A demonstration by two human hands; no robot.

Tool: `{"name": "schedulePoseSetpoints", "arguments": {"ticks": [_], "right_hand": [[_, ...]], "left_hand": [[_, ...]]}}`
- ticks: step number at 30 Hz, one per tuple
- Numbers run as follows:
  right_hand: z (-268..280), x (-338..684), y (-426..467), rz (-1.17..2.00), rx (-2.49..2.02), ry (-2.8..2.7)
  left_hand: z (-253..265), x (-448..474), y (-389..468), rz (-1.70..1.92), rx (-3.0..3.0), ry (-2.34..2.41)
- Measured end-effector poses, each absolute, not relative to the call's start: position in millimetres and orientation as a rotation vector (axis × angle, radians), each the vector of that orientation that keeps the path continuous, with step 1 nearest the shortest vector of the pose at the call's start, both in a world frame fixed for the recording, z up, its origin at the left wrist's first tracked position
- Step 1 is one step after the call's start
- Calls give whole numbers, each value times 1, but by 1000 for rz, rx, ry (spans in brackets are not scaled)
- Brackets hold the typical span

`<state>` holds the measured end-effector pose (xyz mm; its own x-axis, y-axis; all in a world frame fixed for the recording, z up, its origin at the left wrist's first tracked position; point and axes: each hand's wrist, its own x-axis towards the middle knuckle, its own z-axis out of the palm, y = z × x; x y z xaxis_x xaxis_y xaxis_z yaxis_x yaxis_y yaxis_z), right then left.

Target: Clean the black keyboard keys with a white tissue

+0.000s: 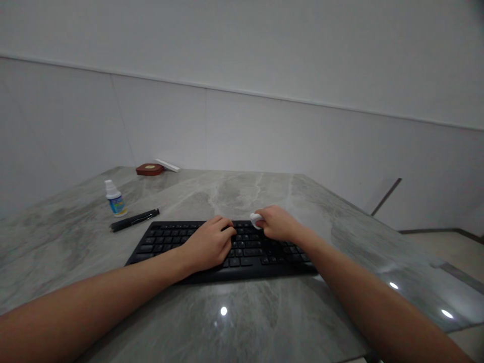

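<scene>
A black keyboard (242,271) lies flat on the grey marbled table. My left hand (212,242) rests on its middle keys, fingers bent and slightly apart, with nothing seen in it. Above the right part of the keyboard, near its back edge, my right hand (278,223) is closed in a pinch. A small white wad (256,219), which looks like tissue or a wipe, sticks out from between its thumb and fingers. Some keys are hidden beneath both hands.
Left of the keyboard lies a black, pen-like brush (135,220). Behind it stands a small white-capped bottle (115,199) with a blue label. A reddish-brown case (148,169) and a white flat object (167,165) sit at the table's (242,194) back edge, near the wall.
</scene>
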<state>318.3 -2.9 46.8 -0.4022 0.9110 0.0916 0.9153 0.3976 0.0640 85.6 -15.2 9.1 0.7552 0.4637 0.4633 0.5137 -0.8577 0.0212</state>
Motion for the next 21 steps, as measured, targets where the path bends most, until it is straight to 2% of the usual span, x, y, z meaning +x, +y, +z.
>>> {"name": "schedulePoseSetpoints", "arguments": {"ticks": [21], "right_hand": [[33,312,4,45,-1343,-2587]], "left_hand": [[10,86,-16,-718,-2842,-797]]}}
